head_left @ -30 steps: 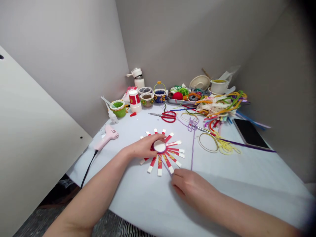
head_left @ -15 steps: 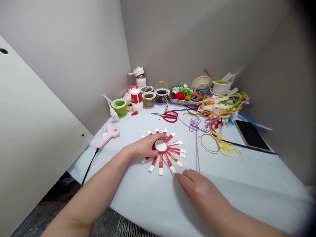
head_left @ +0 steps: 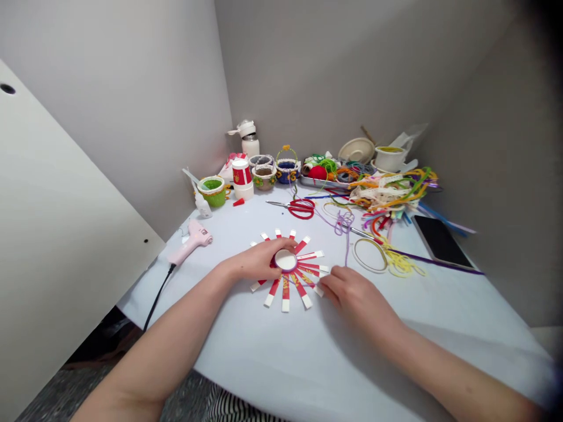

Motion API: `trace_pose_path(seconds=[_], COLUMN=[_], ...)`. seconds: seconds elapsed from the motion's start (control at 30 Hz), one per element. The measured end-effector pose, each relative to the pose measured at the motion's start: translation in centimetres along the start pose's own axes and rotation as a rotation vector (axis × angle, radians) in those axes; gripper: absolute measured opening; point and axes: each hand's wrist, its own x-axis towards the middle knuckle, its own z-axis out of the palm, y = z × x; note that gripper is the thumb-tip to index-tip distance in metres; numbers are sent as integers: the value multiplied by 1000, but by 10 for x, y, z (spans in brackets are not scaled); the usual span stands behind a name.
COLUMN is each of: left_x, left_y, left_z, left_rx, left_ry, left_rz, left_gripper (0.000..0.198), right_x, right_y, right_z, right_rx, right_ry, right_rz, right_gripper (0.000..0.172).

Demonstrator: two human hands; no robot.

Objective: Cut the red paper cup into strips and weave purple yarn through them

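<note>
A paper cup cut into red and white strips (head_left: 285, 293) lies splayed flat like a sun on the table, its round white base (head_left: 285, 260) in the middle. My left hand (head_left: 264, 258) curls thumb and fingers around that base and holds it. Purple yarn (head_left: 346, 249) circles the base and runs to my right hand (head_left: 349, 287), whose fingers are pinched on it beside the right-hand strips. From there the yarn leads back to a loose purple tangle. My left hand covers the strips on the left side.
Red-handled scissors (head_left: 301, 208) lie behind the cup. A pink glue gun (head_left: 191, 241) sits at left, its cord over the edge. Small decorated baskets (head_left: 288, 171), a tray of yarn (head_left: 323, 183), an embroidery hoop (head_left: 370, 256) and a phone (head_left: 441, 241) stand or lie around.
My right hand has moved up and slightly right, carrying the yarn from the lower strips toward the right-hand ones. My left hand stays on the cup base.
</note>
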Motion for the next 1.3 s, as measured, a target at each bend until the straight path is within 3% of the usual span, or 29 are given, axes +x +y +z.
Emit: trace_pose_path(seconds=[0.2, 0.33, 0.53, 0.73, 0.93, 1.13, 1.3], left_x=[1, 2, 1, 4, 6, 2, -2], left_y=[2, 5, 4, -5, -4, 2, 9], left_z=[1, 1, 2, 11, 19, 16, 5], left_rx=[31, 30, 43, 84, 146, 132, 47], left_ry=[8, 12, 13, 153, 223, 190, 60], left_rz=[10, 3, 37, 128, -29, -48, -4], left_gripper=[62, 60, 56, 66, 67, 74, 77], right_x=[55, 69, 64, 64, 64, 52, 37], right_y=[19, 26, 26, 25, 26, 32, 40], right_z=[8, 17, 22, 23, 22, 12, -3], right_rx=[19, 72, 110, 121, 109, 222, 329], right_ry=[3, 47, 93, 76, 80, 73, 97], right_rz=[139, 208, 186, 197, 190, 102, -61], right_gripper=[24, 22, 22, 20, 20, 21, 25])
